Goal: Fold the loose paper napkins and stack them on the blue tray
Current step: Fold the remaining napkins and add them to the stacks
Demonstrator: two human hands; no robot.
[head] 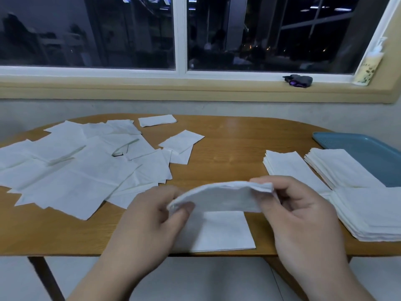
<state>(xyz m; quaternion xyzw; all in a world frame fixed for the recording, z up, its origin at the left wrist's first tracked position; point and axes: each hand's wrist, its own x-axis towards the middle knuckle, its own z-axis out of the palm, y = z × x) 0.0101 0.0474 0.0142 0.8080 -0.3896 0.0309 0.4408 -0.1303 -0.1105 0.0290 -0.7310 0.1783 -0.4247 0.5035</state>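
A white paper napkin (221,198) is lifted above the table's front edge, bowed upward. My left hand (152,218) pinches its left end and my right hand (297,216) pinches its right end. Beneath it another flat napkin (219,233) lies on the wooden table (234,144). Several loose unfolded napkins (71,168) are spread over the left half. Three stacks of folded napkins sit at the right: one on the table (288,168), one partly on the blue tray (340,168), one nearest me (373,211). The blue tray (368,148) is at the far right.
A small folded napkin (157,121) lies at the table's far edge and two more (181,146) near the middle. The window sill behind holds a dark cloth bundle (298,80) and a pump bottle (368,66). A table leg (46,279) shows at lower left.
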